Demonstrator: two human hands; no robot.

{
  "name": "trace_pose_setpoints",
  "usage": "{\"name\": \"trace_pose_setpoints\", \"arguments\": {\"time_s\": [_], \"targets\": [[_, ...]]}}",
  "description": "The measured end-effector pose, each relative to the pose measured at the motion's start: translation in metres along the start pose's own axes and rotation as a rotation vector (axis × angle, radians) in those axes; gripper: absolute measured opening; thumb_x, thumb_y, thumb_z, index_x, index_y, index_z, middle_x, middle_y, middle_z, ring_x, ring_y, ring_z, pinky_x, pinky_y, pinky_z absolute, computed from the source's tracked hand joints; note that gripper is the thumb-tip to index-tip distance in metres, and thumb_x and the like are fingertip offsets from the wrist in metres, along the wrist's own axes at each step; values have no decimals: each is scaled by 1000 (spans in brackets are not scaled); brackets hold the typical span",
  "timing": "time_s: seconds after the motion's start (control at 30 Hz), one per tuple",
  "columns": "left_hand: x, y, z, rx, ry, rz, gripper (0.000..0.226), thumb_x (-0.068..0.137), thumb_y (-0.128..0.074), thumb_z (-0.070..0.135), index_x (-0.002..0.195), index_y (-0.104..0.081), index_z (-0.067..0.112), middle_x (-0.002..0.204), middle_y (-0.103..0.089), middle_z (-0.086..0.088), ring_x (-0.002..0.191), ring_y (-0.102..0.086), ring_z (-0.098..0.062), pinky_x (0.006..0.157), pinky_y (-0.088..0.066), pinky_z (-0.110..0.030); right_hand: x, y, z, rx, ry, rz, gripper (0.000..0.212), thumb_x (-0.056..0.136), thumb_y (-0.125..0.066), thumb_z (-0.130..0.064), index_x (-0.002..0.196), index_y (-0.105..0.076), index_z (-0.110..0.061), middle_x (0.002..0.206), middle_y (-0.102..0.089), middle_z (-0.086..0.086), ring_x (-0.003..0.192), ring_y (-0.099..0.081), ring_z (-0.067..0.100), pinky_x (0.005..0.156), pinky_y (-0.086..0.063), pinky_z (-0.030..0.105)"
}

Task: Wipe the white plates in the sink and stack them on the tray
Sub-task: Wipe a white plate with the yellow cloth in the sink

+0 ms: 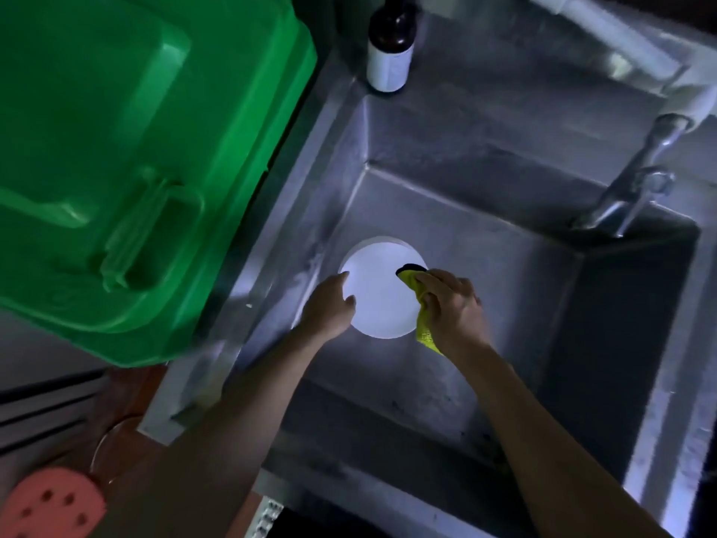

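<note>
Both arms reach fwd; left hand [329, 304] thumb hooked, right hand [452, 304] fingers curled, gripping.

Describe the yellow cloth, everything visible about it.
The yellow cloth is a soft, textured rag, bright yellow with a dark edge or patch at its upper tip. It is bunched in the right hand, whose fingers curl round it and press it onto the right side of the white plate in the sink. Its lower end hangs out below the hand, past the plate's rim. The left hand holds the plate's opposite edge, apart from the cloth.
</note>
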State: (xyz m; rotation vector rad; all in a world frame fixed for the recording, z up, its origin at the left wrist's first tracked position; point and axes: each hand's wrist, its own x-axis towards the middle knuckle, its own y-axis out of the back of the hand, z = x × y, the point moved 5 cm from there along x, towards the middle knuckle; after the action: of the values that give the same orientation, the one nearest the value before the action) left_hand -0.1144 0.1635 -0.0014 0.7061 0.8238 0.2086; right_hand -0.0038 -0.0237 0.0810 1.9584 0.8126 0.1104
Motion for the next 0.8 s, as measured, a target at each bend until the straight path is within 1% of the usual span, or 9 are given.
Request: {"name": "trace_pose_setpoints", "arguments": {"time_s": [0.07, 0.17, 0.27, 0.37, 0.47, 0.5, 0.57, 0.63, 0.8], "targets": [[11, -7, -10, -66, 54, 0, 56, 99, -52, 21, 154, -39, 14, 153, -49, -9, 139, -48, -27, 112, -41, -39, 12, -13, -1, -12, 24, -45, 49, 95, -47, -13, 133, -63, -40, 137, -60, -6, 113, -52, 34, 95, -49, 48], [22, -20, -25, -151, 111, 20, 49, 96, -52, 16, 145, -50, 17, 137, -63, -7, 122, -60, -26, 95, -51, -32, 28, -33, 1, -43, 64, -99, 49, 93, -52, -14, 134, -62, -39, 139, -59, -6, 116, -51, 35, 96, -48, 51], [30, -33, -35, -215, 143, 26, 47, 94, -54, 14, 141, -53, 15, 131, -67, -7, 116, -63, -26, 96, -53, -37, 37, -50, 4, -89, 80, -100, 50, 91, -58, -11, 131, -63, -42, 134, -61, -11, 110, -53, 33, 90, -50, 47], [35, -41, -40, -299, 180, 68, 41, 94, -55, 15, 134, -57, 14, 125, -69, -6, 109, -66, -25, 89, -57, -36, 45, -60, 9, -101, 84, -86, 52, 88, -61, -8, 128, -64, -42, 132, -62, -13, 108, -54, 33, 87, -51, 45], [34, -45, -44, -343, 223, 148, 33, 92, -55, 15, 124, -62, 16, 109, -71, -1, 105, -67, -26, 72, -54, -17, 46, -66, 14, -117, 90, -66, 57, 83, -67, -6, 126, -64, -43, 130, -62, -13, 106, -55, 32, 84, -52, 45], [34, -46, -44, -352, 238, 163, 33, 93, -55, 16, 125, -62, 13, 110, -71, -4, 107, -67, -28, 73, -53, -16, 46, -68, 15, -125, 92, -68, 58, 82, -68, -5, 126, -64, -42, 130, -62, -13, 106, -55, 32, 84, -53, 45], [33, -49, -42, -368, 258, 174, 40, 94, -54, 17, 133, -58, 9, 127, -68, -13, 118, -63, -30, 90, -51, -27, 46, -69, 16, -129, 86, -79, 57, 83, -68, -5, 127, -64, -42, 131, -62, -11, 108, -55, 32, 85, -53, 46], [29, -49, -39, -407, 257, 199, 47, 94, -54, 15, 141, -55, 13, 138, -63, -9, 124, -61, -26, 99, -46, -28, 47, -70, 17, -131, 78, -85, 57, 83, -67, -4, 127, -64, -41, 131, -62, -11, 108, -55, 33, 85, -53, 46], [29, -44, -39, -543, 326, 256, 37, 90, -56, 11, 125, -67, 16, 125, -72, -3, 111, -68, -18, 94, -55, -30, 47, -71, 16, -130, 64, -96, 58, 84, -60, -6, 128, -60, -44, 131, -60, -13, 107, -53, 30, 84, -51, 44]]}}
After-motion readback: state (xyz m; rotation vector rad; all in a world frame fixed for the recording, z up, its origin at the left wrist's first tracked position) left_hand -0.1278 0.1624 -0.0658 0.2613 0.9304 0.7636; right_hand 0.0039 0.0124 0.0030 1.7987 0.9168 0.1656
